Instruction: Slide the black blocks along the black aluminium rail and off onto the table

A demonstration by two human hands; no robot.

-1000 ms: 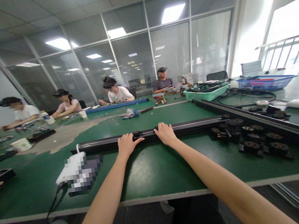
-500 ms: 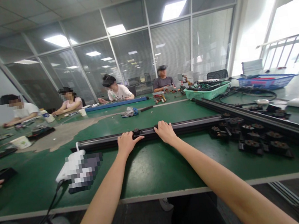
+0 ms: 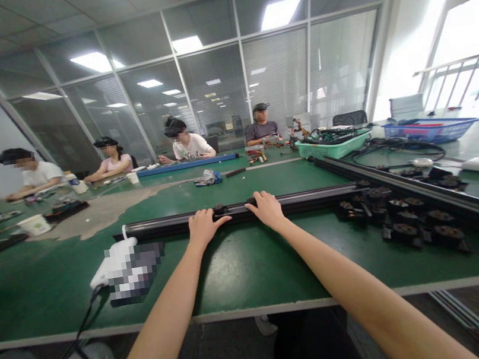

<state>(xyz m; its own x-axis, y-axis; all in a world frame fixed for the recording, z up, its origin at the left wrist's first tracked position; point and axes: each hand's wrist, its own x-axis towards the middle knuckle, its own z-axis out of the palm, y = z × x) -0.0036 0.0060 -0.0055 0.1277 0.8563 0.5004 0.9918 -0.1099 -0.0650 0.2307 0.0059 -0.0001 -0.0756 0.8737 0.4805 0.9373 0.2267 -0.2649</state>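
Observation:
A long black rail (image 3: 314, 195) lies across the green table (image 3: 245, 274) in front of me. My left hand (image 3: 204, 227) rests on the rail with its fingers curled over the top and its thumb pointing right. A small black fitting (image 3: 218, 209) sits on the rail between my hands, just off the left thumb tip. My right hand (image 3: 266, 208) lies a little to the right, fingers bent over the rail's far edge beside another small fitting (image 3: 250, 201).
Several black blocks (image 3: 401, 218) lie at the right beside a second long rail (image 3: 427, 199). A white device (image 3: 112, 264) with a cable sits at the left. A green basket (image 3: 332, 147) and blue basket (image 3: 430, 130) stand behind. Several people sit along the far side.
My hands have stayed on the rail, almost still. A co-worker's hand at the left edge has gone out of view. The view has shifted slightly.

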